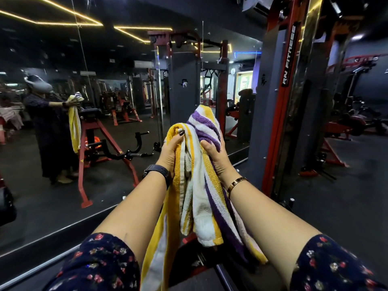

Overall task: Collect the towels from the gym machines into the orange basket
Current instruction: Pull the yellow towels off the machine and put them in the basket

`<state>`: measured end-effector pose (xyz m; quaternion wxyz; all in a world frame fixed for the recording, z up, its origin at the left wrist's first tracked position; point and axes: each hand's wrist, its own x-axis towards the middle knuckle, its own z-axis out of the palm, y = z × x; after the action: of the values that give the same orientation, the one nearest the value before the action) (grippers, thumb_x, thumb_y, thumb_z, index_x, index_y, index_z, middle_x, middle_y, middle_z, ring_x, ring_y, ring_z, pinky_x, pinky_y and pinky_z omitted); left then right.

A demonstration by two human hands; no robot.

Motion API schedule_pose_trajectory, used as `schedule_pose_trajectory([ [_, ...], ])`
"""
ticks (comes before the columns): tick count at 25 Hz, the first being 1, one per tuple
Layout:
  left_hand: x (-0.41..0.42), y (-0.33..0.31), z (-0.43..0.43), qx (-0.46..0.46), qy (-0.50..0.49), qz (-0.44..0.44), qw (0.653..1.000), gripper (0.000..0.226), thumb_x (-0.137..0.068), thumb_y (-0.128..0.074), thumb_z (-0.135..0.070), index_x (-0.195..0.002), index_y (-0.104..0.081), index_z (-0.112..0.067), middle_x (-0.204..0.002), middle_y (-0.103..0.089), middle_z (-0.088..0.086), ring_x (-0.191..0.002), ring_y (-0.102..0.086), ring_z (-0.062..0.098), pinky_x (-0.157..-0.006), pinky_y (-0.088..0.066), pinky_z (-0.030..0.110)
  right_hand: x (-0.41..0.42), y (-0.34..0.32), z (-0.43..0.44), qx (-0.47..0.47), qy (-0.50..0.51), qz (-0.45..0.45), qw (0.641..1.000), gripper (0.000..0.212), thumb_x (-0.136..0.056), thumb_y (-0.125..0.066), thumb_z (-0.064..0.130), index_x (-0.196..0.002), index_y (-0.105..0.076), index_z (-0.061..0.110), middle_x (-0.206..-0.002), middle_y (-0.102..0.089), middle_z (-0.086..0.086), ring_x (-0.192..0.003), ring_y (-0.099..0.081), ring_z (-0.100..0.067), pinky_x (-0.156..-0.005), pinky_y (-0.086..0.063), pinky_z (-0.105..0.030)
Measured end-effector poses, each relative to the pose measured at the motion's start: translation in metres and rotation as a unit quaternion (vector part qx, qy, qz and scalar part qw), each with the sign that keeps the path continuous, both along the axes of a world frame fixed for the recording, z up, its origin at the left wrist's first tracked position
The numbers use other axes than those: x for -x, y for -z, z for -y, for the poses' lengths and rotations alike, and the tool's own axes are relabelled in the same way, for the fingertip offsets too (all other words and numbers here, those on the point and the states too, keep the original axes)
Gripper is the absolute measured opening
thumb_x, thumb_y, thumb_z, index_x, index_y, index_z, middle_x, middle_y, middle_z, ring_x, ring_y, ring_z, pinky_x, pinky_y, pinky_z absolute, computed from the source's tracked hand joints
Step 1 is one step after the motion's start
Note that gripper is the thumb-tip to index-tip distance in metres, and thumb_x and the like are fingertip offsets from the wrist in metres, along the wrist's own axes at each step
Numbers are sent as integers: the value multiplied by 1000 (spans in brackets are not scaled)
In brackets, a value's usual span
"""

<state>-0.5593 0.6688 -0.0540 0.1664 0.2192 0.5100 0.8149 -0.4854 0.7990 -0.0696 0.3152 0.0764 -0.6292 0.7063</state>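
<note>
The striped towels (196,185), one yellow-and-white, one purple-and-white, hang bunched at the centre of the frame, gripped between both hands: the left hand (172,149) curls round the yellow folds and the right hand (213,153) clasps the purple ones. The gathering step looks done here; next comes carrying them to the orange basket, which is not plainly visible. At upper right, the machine upright (288,57) reads "RN FITNESS".

A mirror wall (105,59) closed off the front and left; the grey-and-red machine column (273,122) stood close on the right, with open floor (346,206) beyond.
</note>
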Motion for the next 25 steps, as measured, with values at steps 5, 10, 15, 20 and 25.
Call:
schedule_pose_trajectory([
  [5,-45,4,-16,17,30,-3,999,76,-65,-77,-50,-123,-61,-4,-124,-61,28,-111,-61,43,-98,-48,57,-51,-1,-17,-46,9,28,998,84,-58,-83,31,-133,-46,20,-126,-62,-4,-114,-63,-14,-94,-52,-30],
  [10,-83,2,-31,17,59,-22,998,74,-66,-76,-47,-123,-60,-2,-125,-61,28,-114,-59,43,-99,-46,58,-100,8,-21,-13,76,25,997,74,-60,-85,25,-125,-50,29,-126,-63,-3,-115,-62,-18,-102,-48,-42],
  [15,-122,5,-38,6,133,-22,991,83,-63,-77,-49,-129,-55,-3,-128,-58,30,-119,-55,47,-100,-45,60,-158,7,-8,12,143,18,989,69,-59,-84,27,-119,-52,31,-118,-66,2,-107,-65,-12,-91,-54,-30],
  [20,-168,23,-65,-6,215,-34,976,78,-64,-80,-51,-124,-60,-6,-124,-61,27,-116,-59,44,-99,-46,60,-226,25,-3,27,270,44,961,91,-56,-89,30,-135,-45,19,-127,-63,-4,-113,-63,-15,-98,-51,-38],
  [25,-269,34,-99,3,308,-57,950,46,-80,-69,-39,-115,-64,-9,-113,-66,23,-98,-67,33,-91,-54,49,-337,44,-15,68,369,49,926,86,-56,-90,29,-131,-47,30,-127,-63,-2,-114,-63,-18,-100,-50,-45],
])
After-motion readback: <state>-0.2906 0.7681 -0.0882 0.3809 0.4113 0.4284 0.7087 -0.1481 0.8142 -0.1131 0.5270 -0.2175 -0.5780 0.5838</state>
